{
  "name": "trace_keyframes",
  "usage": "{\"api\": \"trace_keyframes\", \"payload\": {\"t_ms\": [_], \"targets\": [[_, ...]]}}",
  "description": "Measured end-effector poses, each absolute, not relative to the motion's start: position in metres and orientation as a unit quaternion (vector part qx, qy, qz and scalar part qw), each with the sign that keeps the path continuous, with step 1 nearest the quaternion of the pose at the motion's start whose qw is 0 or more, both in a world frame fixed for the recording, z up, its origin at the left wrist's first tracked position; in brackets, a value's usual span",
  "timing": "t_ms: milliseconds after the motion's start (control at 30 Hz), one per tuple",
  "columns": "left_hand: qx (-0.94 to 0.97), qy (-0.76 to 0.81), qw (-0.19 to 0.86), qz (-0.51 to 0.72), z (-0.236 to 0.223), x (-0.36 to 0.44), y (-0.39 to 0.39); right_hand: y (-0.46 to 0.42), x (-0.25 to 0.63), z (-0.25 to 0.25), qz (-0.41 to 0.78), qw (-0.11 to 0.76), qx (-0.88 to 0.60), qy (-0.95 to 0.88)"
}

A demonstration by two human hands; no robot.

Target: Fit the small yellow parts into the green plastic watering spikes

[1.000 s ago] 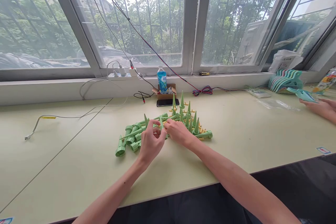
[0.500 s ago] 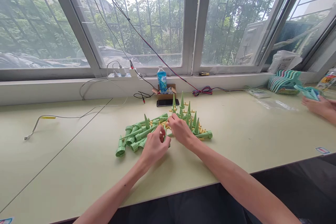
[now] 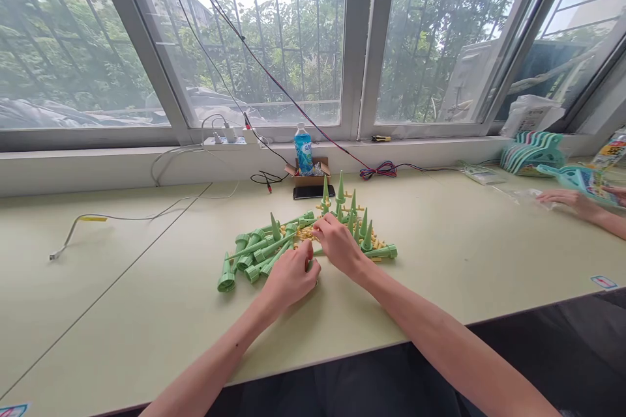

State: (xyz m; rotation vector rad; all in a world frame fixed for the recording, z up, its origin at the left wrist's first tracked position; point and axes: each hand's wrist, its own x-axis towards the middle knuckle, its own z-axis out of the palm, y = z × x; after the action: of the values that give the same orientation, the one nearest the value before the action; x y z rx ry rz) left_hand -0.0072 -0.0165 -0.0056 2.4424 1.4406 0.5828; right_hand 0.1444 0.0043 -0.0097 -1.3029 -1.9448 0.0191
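A heap of green plastic spikes (image 3: 254, 251) lies on the pale table (image 3: 147, 300), some flat at the left, others standing upright (image 3: 359, 221) at the right. Small yellow parts (image 3: 304, 232) are scattered in the middle of the heap. My left hand (image 3: 291, 277) rests at the heap's near edge with its fingers curled round a green spike. My right hand (image 3: 337, 244) is just beyond it, fingertips pinched among the yellow parts; what they hold is hidden.
A water bottle (image 3: 302, 149), a small cardboard box (image 3: 313, 177) and a dark phone (image 3: 313, 192) sit behind the heap by the window sill. Cables (image 3: 147, 215) trail over the left of the table. At the far right another person's hands (image 3: 570, 199) handle teal items beside a stack (image 3: 531, 151).
My left hand has dropped toward the near edge of the heap and closed more. My right hand has shifted slightly back into the yellow parts. The other person's hands moved left on the table.
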Motion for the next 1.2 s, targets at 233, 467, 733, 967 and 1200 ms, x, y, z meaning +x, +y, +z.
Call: {"api": "trace_keyframes", "payload": {"t_ms": [233,467,733,967,1200], "targets": [[0.83,0.5,0.072,0.238,0.0,-0.008,-0.016,0.004,0.15,-0.009,0.057,0.473,-0.467,-0.745],[0.736,0.501,0.207,0.407,0.013,-0.01,-0.014,0.003,0.152,-0.01,0.077,0.493,-0.42,-0.758],[0.747,0.467,0.237,0.409,0.009,-0.009,-0.011,0.001,0.15,-0.01,0.091,0.488,-0.384,-0.779],[0.743,0.464,0.24,0.418,0.009,-0.01,-0.01,-0.003,0.15,-0.004,0.098,0.473,-0.388,-0.785],[0.679,0.486,0.294,0.466,0.011,-0.012,-0.006,-0.01,0.151,0.002,0.061,0.475,-0.425,-0.768]]}}
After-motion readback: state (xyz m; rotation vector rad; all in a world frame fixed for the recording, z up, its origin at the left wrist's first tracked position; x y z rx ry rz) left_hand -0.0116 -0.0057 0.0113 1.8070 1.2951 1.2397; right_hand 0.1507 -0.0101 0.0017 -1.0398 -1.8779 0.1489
